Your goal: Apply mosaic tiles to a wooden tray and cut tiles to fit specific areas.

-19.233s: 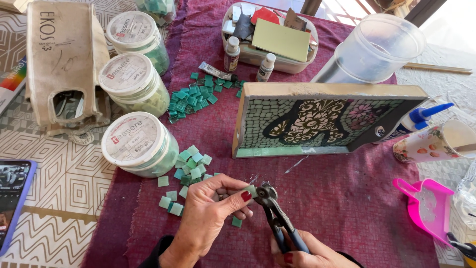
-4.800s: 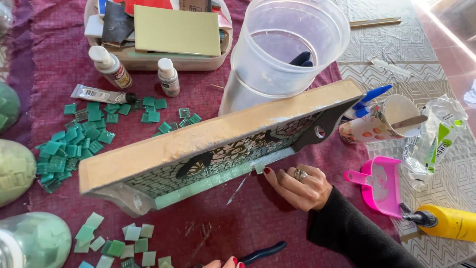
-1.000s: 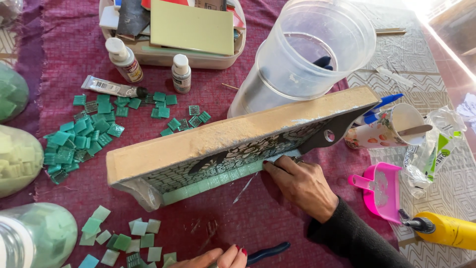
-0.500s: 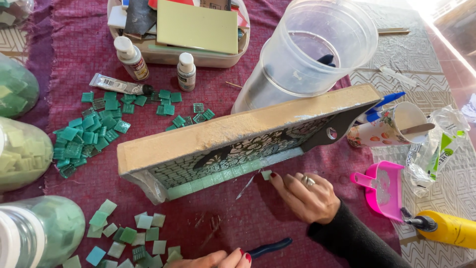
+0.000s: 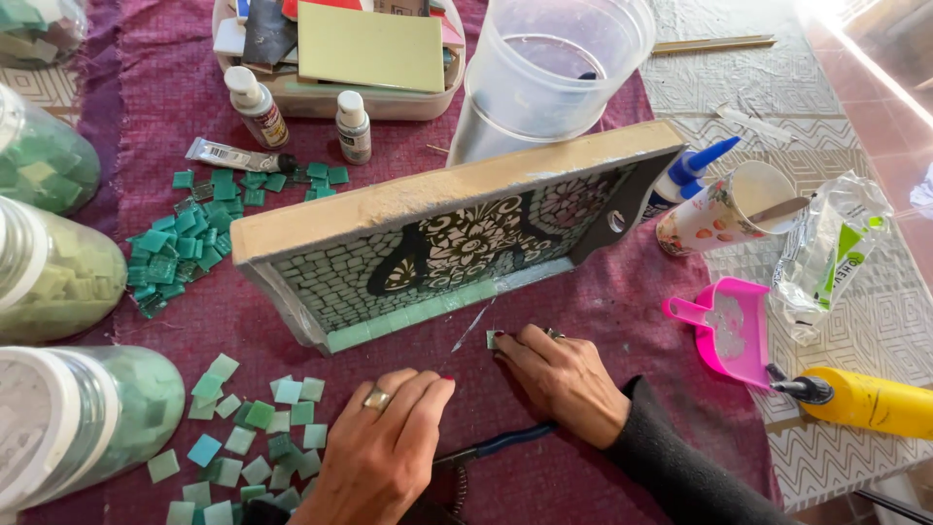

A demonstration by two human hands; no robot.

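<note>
1. Watching from afar, I take the mosaic tray [image 5: 457,243] as my landmark; it stands tilted on its long edge on the maroon cloth [image 5: 389,156], its pale green tile border lowest.
2. The right hand [image 5: 564,379] lies just in front of the tray, fingertips pressed together on a small pale green tile piece [image 5: 492,338] that rests on the cloth. I judge the tiny piece could slip or flick away under that pressure.
3. The left hand [image 5: 384,447] rests flat in front of the tray, fingers together, wearing a ring; the blue-handled nippers [image 5: 486,452] lie partly beneath it, so I think shifting the palm could pinch skin.
4. A thin sliver [image 5: 473,326] lies near the tray's lower edge; it looks sharp, and a sliding fingertip might catch it.
5. The tilted tray could tip forward if nudged.
6. Loose green tiles [image 5: 258,428] lie in front of the tray to the left; darker ones [image 5: 185,243] sit beside its left end.
7. Behind the tray: two small white-capped bottles [image 5: 258,107] with dark labels, a metal tube [image 5: 238,156], a clear plastic tub [image 5: 554,68].
8. Right of the tray: a fruit-printed paper cup [image 5: 719,209], a pink dustpan [image 5: 724,331], a crumpled clear bag [image 5: 831,253], a yellow bottle [image 5: 865,401].
</note>
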